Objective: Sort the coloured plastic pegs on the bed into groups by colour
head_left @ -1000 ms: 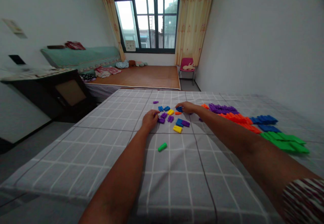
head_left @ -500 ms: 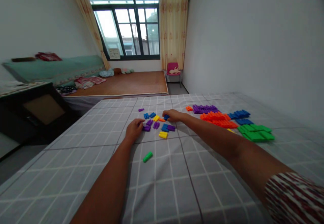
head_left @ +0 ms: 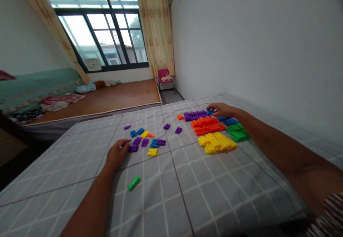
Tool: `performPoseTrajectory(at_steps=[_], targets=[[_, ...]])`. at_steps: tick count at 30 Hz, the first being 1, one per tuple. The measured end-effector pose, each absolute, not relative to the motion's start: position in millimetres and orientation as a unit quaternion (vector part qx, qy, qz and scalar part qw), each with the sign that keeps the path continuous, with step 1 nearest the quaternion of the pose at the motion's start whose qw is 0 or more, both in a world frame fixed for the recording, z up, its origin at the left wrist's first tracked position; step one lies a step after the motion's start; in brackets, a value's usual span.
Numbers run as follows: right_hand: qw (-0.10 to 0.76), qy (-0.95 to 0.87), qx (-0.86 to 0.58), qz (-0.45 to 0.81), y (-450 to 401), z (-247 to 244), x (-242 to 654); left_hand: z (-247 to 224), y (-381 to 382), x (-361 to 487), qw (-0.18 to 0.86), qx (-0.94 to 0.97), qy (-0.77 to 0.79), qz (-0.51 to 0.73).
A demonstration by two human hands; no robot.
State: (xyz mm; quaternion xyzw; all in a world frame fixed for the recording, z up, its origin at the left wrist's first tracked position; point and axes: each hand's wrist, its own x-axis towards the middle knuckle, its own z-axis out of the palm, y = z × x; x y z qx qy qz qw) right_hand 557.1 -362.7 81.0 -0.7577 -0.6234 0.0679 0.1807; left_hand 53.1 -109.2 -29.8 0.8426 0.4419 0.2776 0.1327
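My right hand (head_left: 221, 109) is over the far right of the cloth, its fingers closed on a blue plastic building piece (head_left: 210, 112) beside the purple stack (head_left: 195, 115). My left hand (head_left: 118, 153) rests on the cloth at the left, fingers loosely curled with a gap between them. Its fingertips are by a purple piece (head_left: 133, 148); whether they touch it is unclear. Around there lie more loose pieces: a yellow one (head_left: 152, 152), a blue one (head_left: 154, 144), an orange one (head_left: 151, 135) and several purple ones. A green piece (head_left: 134, 183) lies nearer me.
Sorted stacks sit at the right: orange (head_left: 206, 125), yellow (head_left: 217, 143), green (head_left: 238, 132) and blue (head_left: 229, 121), partly behind my right forearm. A checked grey cloth (head_left: 160, 201) covers the surface. Beyond it are a bed (head_left: 120, 94), a pink chair (head_left: 163, 74) and a wall.
My right hand has moved from the loose pieces to the sorted stacks at the right, carrying a blue piece. The view has turned right, showing the yellow stack. My left hand stays beside the purple piece.
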Motion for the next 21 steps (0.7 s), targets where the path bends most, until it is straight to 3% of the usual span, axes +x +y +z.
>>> performPoseTrajectory(at_steps=[5,14,21], targets=[[0.170,-0.581,-0.793,0.071,-429.9,74.2,620.7,-30.1,-106.1,53.7,0.090,0.853,0.443,0.261],[0.119,-0.607,-0.776,0.122,-430.5,35.8,660.7,-31.1,-108.8,54.4,0.084,0.849,0.453,0.259],[0.121,-0.615,-0.779,0.038,-397.9,54.7,612.9,-28.0,-117.9,59.5,0.124,0.820,0.452,0.327]])
